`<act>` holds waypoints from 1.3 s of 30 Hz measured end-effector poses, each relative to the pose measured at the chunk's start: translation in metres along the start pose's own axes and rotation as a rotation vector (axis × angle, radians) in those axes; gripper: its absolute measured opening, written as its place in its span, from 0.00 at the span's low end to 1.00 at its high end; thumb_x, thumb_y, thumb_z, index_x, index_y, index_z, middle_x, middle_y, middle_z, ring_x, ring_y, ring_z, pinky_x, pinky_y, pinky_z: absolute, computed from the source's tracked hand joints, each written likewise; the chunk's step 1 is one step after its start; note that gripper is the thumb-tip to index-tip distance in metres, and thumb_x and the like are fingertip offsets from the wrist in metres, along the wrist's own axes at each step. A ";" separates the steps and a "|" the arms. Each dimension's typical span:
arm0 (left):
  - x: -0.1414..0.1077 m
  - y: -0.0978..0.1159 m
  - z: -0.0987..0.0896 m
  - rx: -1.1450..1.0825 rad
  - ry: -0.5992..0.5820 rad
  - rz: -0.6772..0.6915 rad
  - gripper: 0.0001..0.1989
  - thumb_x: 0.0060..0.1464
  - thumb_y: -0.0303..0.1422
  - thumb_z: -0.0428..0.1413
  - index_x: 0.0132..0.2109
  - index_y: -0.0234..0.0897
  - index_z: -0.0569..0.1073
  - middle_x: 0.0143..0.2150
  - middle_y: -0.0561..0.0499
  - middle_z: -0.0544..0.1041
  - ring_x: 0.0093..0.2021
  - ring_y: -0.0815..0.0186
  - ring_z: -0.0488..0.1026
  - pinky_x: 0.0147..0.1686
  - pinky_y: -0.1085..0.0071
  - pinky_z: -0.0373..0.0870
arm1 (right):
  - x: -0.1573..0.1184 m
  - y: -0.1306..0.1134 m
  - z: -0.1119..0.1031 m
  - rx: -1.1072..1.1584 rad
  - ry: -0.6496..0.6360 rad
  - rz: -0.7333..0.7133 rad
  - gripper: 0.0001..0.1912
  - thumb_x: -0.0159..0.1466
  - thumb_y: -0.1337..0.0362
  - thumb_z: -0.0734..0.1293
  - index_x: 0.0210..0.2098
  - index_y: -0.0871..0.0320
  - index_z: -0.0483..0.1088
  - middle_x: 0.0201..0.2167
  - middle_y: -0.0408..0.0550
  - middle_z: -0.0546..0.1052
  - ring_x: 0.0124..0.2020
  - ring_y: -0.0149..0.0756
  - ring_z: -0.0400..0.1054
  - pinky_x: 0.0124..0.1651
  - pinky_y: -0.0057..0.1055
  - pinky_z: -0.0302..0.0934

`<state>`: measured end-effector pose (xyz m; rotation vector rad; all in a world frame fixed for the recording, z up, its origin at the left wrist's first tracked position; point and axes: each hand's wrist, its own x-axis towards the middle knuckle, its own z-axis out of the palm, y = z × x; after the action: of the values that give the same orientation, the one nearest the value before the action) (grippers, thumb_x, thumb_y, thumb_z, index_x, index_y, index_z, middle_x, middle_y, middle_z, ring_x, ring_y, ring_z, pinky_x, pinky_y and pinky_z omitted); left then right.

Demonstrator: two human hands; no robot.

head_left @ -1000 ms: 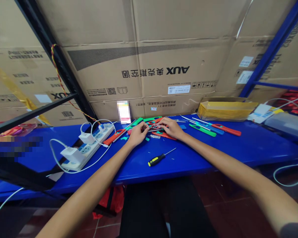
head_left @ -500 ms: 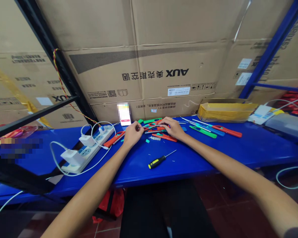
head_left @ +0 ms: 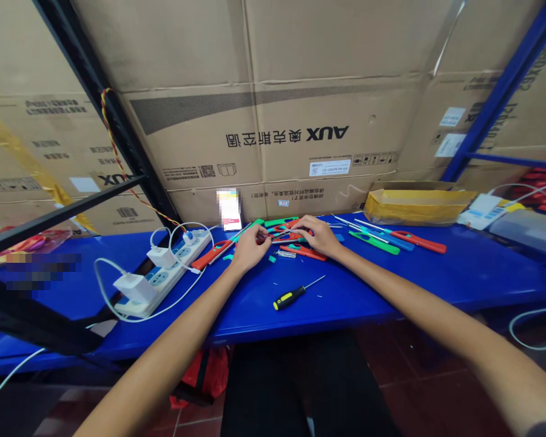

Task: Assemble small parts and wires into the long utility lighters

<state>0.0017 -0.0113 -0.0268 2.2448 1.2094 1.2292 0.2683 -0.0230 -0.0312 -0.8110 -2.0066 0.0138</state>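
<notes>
My left hand (head_left: 252,247) and my right hand (head_left: 319,235) are held close over a pile of long-nosed lighter parts, fingers of both pinched together. A thin pale strand runs between the fingertips, too small to name. Below them lie a red lighter body (head_left: 304,251), small metal pieces (head_left: 286,254) and a teal bit (head_left: 272,259). A green lighter body (head_left: 282,223) is behind the hands. Beside my left hand lies a red lighter (head_left: 212,254). Nearer the table edge is a black-and-yellow screwdriver (head_left: 291,297).
Right of the pile lie red (head_left: 421,241), green (head_left: 375,243) and blue lighters. A yellow-taped carton (head_left: 414,205) stands behind them. At left is a power strip (head_left: 173,273) with chargers and looped cables. A lit phone (head_left: 230,213) leans against the cardboard wall (head_left: 255,139).
My left hand has moved slightly right, towards my right hand, uncovering more of the lighter parts beside the phone. My right hand stays nearly in place.
</notes>
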 end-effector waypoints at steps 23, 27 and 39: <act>-0.003 0.006 0.004 -0.049 -0.143 0.072 0.12 0.68 0.38 0.55 0.44 0.40 0.82 0.42 0.49 0.85 0.40 0.57 0.80 0.44 0.63 0.74 | 0.001 -0.010 -0.001 0.005 -0.052 -0.036 0.09 0.75 0.64 0.68 0.49 0.51 0.82 0.42 0.50 0.82 0.45 0.43 0.76 0.50 0.41 0.71; -0.004 0.004 0.006 -0.059 -0.157 0.049 0.11 0.67 0.39 0.55 0.43 0.40 0.80 0.36 0.51 0.83 0.34 0.60 0.78 0.37 0.65 0.73 | 0.001 -0.011 -0.001 -0.001 -0.065 -0.047 0.09 0.75 0.64 0.68 0.49 0.51 0.82 0.43 0.50 0.83 0.46 0.43 0.76 0.51 0.41 0.71; -0.003 0.010 0.003 -0.059 -0.101 0.163 0.10 0.66 0.37 0.58 0.42 0.40 0.83 0.43 0.47 0.84 0.45 0.56 0.80 0.51 0.59 0.75 | -0.001 -0.011 0.000 -0.013 -0.098 -0.063 0.09 0.75 0.64 0.68 0.51 0.51 0.80 0.46 0.50 0.83 0.49 0.44 0.76 0.54 0.44 0.71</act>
<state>0.0085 -0.0194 -0.0239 2.3689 0.9576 1.1762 0.2625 -0.0316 -0.0286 -0.7674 -2.1261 0.0042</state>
